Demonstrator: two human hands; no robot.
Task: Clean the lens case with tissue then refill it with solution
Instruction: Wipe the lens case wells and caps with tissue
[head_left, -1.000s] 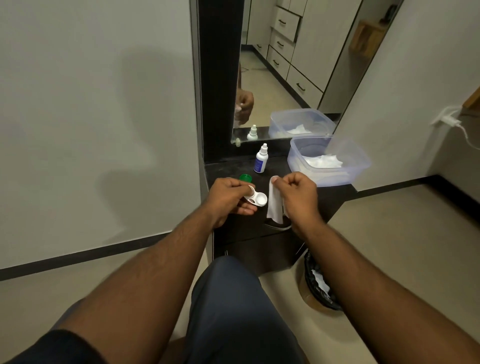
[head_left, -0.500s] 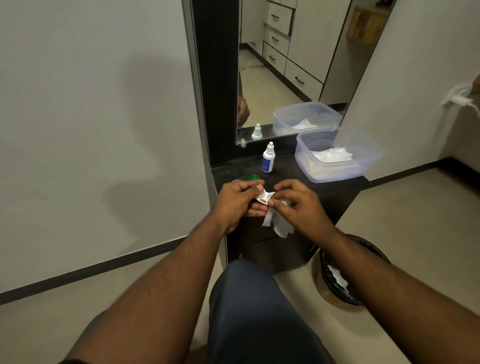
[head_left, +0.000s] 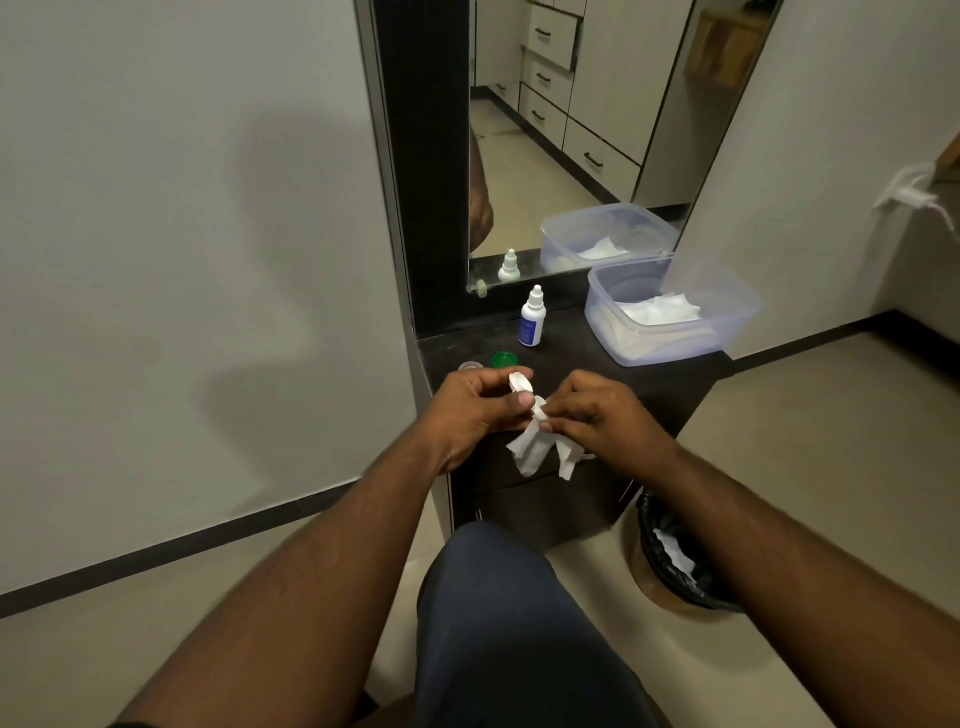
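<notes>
Nearest, a leg in dark blue trousers (head_left: 519, 639) at 6 o'clock, with a black-lined waste bin (head_left: 680, 566) on the floor at 4 o'clock holding crumpled paper. Above the front edge of the dark counter (head_left: 665, 384), the left hand (head_left: 472, 410) grips the small white plastic lens case (head_left: 521, 383) between thumb and fingers. The right hand (head_left: 602, 415) pinches a crumpled white tissue (head_left: 540, 447) against the case; its loose ends hang below. Just beyond the left hand lie a green round cap (head_left: 504, 359) and a pale cap (head_left: 470, 366). Farther, at 12 o'clock, stands a white dropper bottle of solution (head_left: 532, 318); at 2 o'clock, a translucent plastic tub (head_left: 670, 353) containing tissues. A mirror (head_left: 571, 130) backs the counter.
</notes>
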